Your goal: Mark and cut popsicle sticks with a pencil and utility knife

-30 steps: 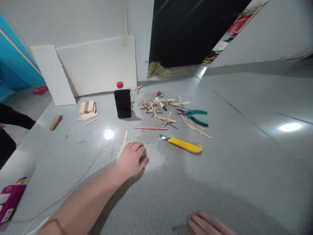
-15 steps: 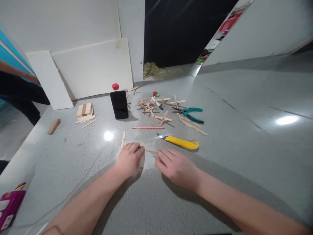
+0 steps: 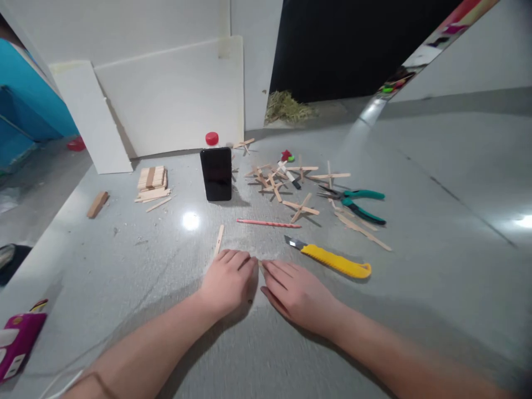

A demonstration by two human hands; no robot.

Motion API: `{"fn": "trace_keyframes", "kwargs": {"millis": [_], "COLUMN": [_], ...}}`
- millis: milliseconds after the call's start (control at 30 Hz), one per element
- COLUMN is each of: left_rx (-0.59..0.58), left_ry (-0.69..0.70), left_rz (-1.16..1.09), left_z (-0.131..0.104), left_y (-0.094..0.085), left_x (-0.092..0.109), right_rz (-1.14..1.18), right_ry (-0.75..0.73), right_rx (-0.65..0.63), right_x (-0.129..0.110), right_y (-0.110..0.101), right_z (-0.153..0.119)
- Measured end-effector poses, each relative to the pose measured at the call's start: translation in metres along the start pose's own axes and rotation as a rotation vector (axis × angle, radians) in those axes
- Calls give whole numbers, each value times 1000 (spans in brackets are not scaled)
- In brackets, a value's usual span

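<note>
Low on the grey table, my left hand [image 3: 230,280] is closed with its fingertips on a thin wooden stick, mostly covered by the hands. My right hand [image 3: 295,291] is closed too, its fingers pressed together on the other end of that stick, close to my left fingertips. A loose wooden stick [image 3: 219,240] lies just beyond my left hand. Past my right hand lies a yellow utility knife [image 3: 334,260] with its blade out, and a red pencil [image 3: 268,223] is farther back.
Behind stand a black phone [image 3: 217,174] and a red-capped bottle [image 3: 211,138]. Crossed stick pieces [image 3: 272,185] and green pliers [image 3: 357,202] lie right of them. At left are a stick stack [image 3: 152,178], a wooden block [image 3: 97,204] and a magenta box [image 3: 24,341].
The view has shifted, so the table items appear displaced. My hands have come closer together, and less of the stick between them shows. A person at the far left is out of view.
</note>
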State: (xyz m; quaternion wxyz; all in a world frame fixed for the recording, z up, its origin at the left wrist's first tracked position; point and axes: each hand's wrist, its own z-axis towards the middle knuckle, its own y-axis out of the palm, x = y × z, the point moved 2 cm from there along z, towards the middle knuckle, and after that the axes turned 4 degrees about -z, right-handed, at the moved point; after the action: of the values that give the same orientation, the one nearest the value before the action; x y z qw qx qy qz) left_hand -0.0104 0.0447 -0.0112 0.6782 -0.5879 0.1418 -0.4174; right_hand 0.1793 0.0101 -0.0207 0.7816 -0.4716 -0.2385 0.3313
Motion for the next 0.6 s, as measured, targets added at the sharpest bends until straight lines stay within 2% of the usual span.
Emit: {"fn": "trace_keyframes", "kwargs": {"millis": [167,267,600], "left_rx": [150,175,7], "left_ry": [-65,-54,98], "left_rz": [-10,3,104], "left_z": [-1,-4,-3], "left_y": [-5,-7,-6], "left_x": [-8,-3,24], "right_rz": [80,124,175], "right_ry": [21,44,51], "right_rx": [-2,-25,-35], "right_x": [4,4,7], "right_y": [-8,-11,-14], "right_z": [0,0,1]}}
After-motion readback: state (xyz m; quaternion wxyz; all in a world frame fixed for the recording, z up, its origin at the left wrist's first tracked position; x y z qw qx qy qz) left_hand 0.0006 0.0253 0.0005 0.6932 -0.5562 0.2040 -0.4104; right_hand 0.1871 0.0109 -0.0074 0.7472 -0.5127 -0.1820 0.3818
